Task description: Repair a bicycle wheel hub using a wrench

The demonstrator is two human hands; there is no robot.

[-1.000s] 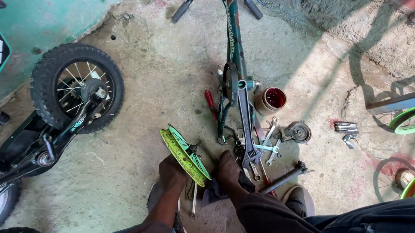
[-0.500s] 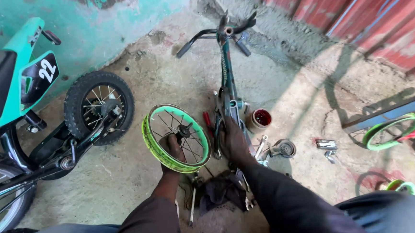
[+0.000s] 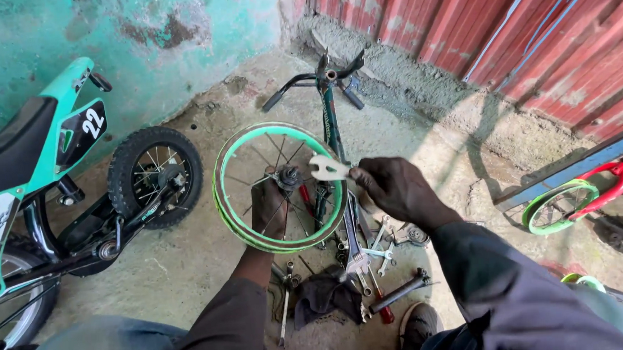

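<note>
**Bare green rim held up, wrench at the hub**

The left hand is closed on the spokes of a small green wheel rim, holding it upright above the concrete floor with the hub facing the wearer. Held this way, the axle end is open to the tool and the rim cannot turn freely. The right hand grips a flat silver multi-wrench by one end, its open end just beside the hub nut; whether it touches the nut cannot be told.

The rim is tyreless: a thin painted metal hoop with fine wire spokes running to a dark hub. Behind it a dark bicycle frame lies on the floor, its handlebars toward the corrugated red wall. Under the rim, toward the wearer's shoe, loose spanners, a red-handled screwdriver and a dark crumpled rag lie within reach. At the left edge of the floor stands a teal children's bike with a knobbly black tyre, against a rough teal plaster wall.
</note>
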